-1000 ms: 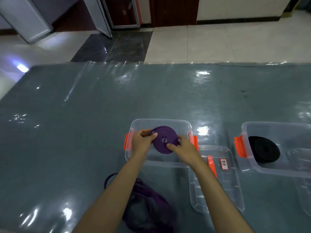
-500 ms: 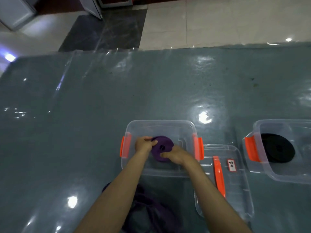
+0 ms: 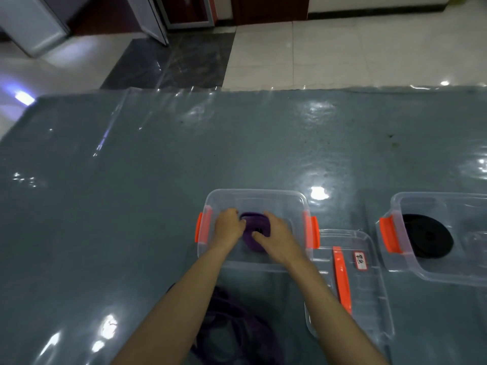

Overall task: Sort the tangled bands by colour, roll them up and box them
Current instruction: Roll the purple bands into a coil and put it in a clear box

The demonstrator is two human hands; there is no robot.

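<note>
A rolled purple band (image 3: pixel 255 230) lies low inside the clear box (image 3: pixel 257 196) with orange latches. My left hand (image 3: pixel 228 227) grips the roll's left edge, and my right hand (image 3: pixel 274 237) rests on its right side with fingers over it. Both hands are inside the box. Loose purple bands (image 3: pixel 237 330) lie in a tangled heap on the table near me, partly hidden by my forearms. A second clear box (image 3: pixel 395 206) at the right holds a rolled black band (image 3: pixel 427 239).
A clear lid (image 3: pixel 369 291) with an orange handle and a white label lies between the two boxes. The table (image 3: pixel 105 206) is covered in glossy grey-green plastic sheet. Tiled floor and door frames lie beyond the far edge.
Both hands have lowered the purple roll from above the box rim down into the box. The camera tilted slightly.
</note>
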